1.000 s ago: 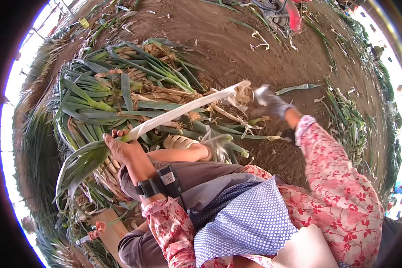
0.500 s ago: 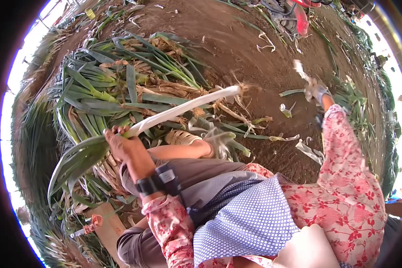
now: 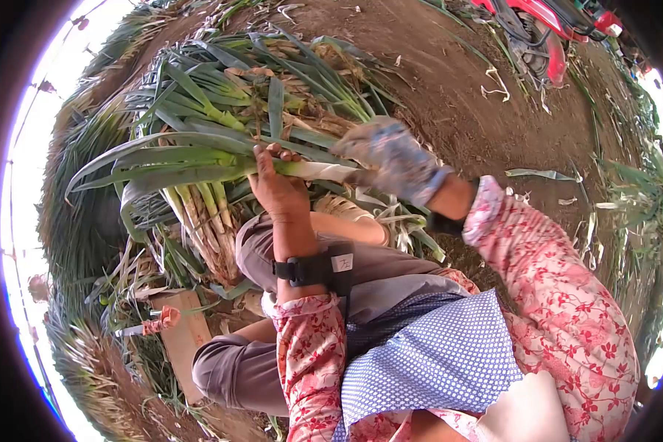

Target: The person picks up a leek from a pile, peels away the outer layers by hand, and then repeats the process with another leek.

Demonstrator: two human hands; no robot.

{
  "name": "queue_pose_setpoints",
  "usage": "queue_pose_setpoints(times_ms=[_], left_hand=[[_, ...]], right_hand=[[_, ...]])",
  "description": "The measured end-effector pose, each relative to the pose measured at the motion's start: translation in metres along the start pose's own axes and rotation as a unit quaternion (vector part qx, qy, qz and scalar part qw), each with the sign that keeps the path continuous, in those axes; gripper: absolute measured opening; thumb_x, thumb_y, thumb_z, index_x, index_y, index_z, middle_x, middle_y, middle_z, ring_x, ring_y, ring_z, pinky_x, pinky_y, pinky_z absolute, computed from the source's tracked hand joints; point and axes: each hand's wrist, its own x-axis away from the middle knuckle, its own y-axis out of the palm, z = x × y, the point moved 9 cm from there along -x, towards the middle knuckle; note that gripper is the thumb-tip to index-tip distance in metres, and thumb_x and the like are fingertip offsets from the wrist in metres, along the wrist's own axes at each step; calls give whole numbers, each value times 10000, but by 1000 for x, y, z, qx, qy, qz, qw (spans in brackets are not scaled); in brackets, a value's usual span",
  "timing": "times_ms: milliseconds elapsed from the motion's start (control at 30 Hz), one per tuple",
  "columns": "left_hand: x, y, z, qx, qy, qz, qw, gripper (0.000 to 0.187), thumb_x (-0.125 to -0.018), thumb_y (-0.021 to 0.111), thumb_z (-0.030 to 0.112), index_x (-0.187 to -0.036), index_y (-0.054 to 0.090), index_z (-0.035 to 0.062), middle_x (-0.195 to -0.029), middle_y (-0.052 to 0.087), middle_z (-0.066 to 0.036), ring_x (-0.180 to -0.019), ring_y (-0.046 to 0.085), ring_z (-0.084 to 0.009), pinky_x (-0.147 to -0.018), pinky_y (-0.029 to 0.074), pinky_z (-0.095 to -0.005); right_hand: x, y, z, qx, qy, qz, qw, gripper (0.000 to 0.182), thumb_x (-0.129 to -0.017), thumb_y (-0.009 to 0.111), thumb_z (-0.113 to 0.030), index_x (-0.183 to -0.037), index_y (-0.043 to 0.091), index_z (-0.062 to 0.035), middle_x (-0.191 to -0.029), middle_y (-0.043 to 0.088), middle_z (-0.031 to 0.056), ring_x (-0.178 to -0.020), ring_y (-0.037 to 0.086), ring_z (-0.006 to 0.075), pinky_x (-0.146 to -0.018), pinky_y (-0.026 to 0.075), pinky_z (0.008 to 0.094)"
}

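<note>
The leek pile [image 3: 221, 107] could snag the leek [image 3: 315, 171] clasped in the left grip [image 3: 281, 193] above it, which might bend or slip if the right grip [image 3: 399, 158], over its pale length and too blurred to tell whether closed, tugged hard.

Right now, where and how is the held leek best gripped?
Probably grip the leek where pale shaft meets green, coming from the wearer's side, as the left hand does: it is narrow there, while the leaves fan out.
</note>
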Motion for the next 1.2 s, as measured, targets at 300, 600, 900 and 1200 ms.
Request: queue_pose_setpoints(times_ms=[300, 600, 900, 1200], left_hand=[[-14, -19, -8, 14, -19, 36, 999, 134, -892, 500, 122, -984, 451, 38, -834, 522, -55, -657, 487, -146, -615, 452, -316], [-10, -18, 7, 30, 9, 65, 997, 100, -890, 500, 108, -942, 470, 28, -819, 544, -65, -651, 492, -142, -591, 457, -316], [-17, -24, 10, -7, -11, 92, 996, 97, -894, 463, 129, -954, 453, 53, -862, 534, -52, -678, 479, -153, -675, 443, -324], [-2, 9, -5, -64, -21, -9, 998, 205, -789, 570, -22, -975, 525, 52, -938, 587, -56, -868, 589, -166, -750, 484, -314]], right_hand=[[-11, 40, -14, -88, -59, 57, 993, 100, -742, 615, -121, -797, 556, -64, -753, 573, 79, -747, 547, 284, -658, 434, 385], [105, -30, 51, -1, 137, -164, 977, 84, -795, 547, -126, -836, 526, -55, -678, 565, 141, -645, 572, 331, -572, 452, 407], [347, -145, 229, 359, 520, -246, 735, 340, -791, 528, -172, -1104, 509, -40, -1085, 545, 203, -1019, 518, 348, -865, 414, 413], [65, -35, 17, 124, 55, 16, 991, 374, -743, 606, -285, -1069, 569, -105, -1016, 549, 90, -1010, 491, 266, -901, 377, 388]])
